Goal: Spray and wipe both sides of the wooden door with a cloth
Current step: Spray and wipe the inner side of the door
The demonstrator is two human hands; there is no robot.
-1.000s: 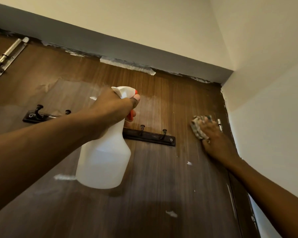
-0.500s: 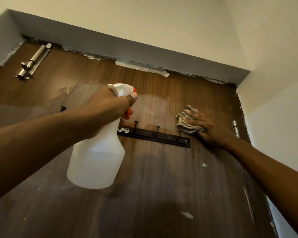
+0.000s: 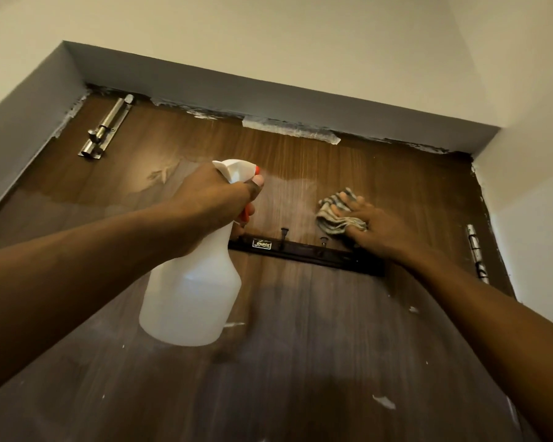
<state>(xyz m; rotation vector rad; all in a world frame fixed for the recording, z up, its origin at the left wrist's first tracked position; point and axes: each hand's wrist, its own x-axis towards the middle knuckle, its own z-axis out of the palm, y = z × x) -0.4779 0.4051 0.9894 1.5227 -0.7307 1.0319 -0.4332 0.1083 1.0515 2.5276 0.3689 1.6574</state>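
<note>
**Head view.** Landmark: the hook rail [image 3: 307, 254], a dark bar fixed across the wooden door [image 3: 300, 371].

- The left hand [image 3: 211, 193] is gripping the spray bottle [image 3: 192, 298] at its neck, just off the rail's left end. The fingers are wrapping tightly round it, with one lying against the red trigger. The nozzle is pointing at the door above the rail. Cannot tell whether the trigger is being squeezed.
- The right hand [image 3: 375, 226] is pressing the striped cloth [image 3: 334, 215] against the door, just above the right half of the rail. The fingers are lying stretched over the bunched cloth rather than curling round it.
- A pale, damp-looking sheen [image 3: 284, 196] is showing directly above the rail, between bottle and cloth.
- The sliding bolt [image 3: 107, 127] is sitting well up and left of the rail. The hinge [image 3: 476, 253] is sitting off the rail's right end.

**Progress (judgement).** Work is running on the top band of this face, with spraying and wiping going on side by side.
- Above and left of the rail the wood is looking browner and cleaner.
- Below the rail it is looking duller and is carrying white flecks [image 3: 384, 401], so most of this face is probably left to do.
- The other face is not showing, so its condition cannot be told.
</note>
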